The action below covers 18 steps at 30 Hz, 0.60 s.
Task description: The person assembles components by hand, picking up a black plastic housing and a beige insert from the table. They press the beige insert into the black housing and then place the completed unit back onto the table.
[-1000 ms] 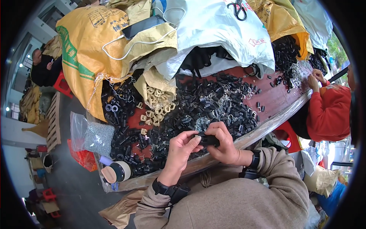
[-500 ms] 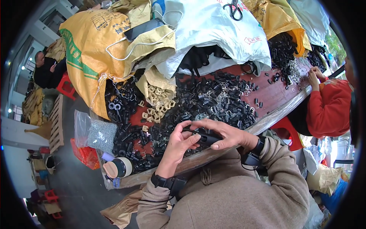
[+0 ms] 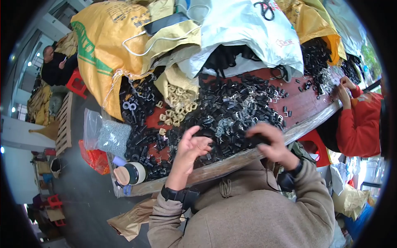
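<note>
My left hand (image 3: 191, 149) is raised above the near edge of the work table, fingers curled but apart, and I see nothing held in it. To its right, my right hand (image 3: 272, 142) has its fingers bent around a black plastic part (image 3: 259, 139); motion blurs both, so the part's exact kind does not show. Beyond both hands lies a wide heap of small black plastic parts (image 3: 231, 97), mixed with bent metal wire pieces. Left of the heap, beige clip-like pieces (image 3: 175, 115) spill from a paper sack.
The table has a wooden front edge (image 3: 231, 161). A lidded cup (image 3: 134, 172) and a clear bag of small grey pieces (image 3: 113, 136) sit at its left corner. A white sack (image 3: 248, 37) and a yellow sack (image 3: 103, 41) stand behind. A co-worker in red (image 3: 359, 124) sits at the right.
My hands have moved apart. The black part, earlier between both hands, is now with my right hand, which has moved right; my left hand has let go. The view has shifted slightly.
</note>
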Tool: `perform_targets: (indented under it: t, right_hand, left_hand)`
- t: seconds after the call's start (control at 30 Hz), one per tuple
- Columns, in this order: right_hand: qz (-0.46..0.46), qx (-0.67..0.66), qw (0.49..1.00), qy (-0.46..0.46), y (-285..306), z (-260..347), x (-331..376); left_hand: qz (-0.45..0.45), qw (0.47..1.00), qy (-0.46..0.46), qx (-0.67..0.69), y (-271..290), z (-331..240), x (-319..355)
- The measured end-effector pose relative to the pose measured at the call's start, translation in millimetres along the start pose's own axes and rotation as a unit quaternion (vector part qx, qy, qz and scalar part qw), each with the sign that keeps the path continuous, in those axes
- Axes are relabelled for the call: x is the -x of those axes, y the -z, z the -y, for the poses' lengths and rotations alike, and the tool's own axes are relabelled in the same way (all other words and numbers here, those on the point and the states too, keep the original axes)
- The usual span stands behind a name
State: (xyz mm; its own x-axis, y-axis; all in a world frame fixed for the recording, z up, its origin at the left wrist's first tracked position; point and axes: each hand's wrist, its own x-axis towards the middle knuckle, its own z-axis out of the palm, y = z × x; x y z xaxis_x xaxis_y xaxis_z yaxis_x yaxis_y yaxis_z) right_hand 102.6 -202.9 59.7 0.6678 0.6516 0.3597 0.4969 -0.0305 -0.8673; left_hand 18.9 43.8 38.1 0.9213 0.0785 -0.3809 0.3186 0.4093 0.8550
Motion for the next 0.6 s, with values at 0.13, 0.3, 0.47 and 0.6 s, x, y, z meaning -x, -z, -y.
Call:
perform_targets:
  t: [0.13,0.3,0.47,0.6]
  right_hand:
    - [-0.138,0.139,0.957,-0.212,51.3,6.0,60.5]
    - [-0.239,0.203,0.915,-0.255,90.8,-15.5,175.1]
    - [-0.251,0.295,0.812,-0.437,104.2,-32.3,262.7]
    - [-0.265,0.205,0.865,-0.374,89.6,-8.1,229.9]
  left_hand:
    - [-0.162,0.959,-0.142,-0.184,47.6,1.9,4.5]
    - [-0.283,0.805,-0.186,-0.488,68.9,-18.8,2.4]
    - [-0.361,0.587,-0.183,-0.701,90.4,-25.7,0.2]
    - [-0.276,0.835,-0.243,-0.410,30.7,-39.8,-15.1]
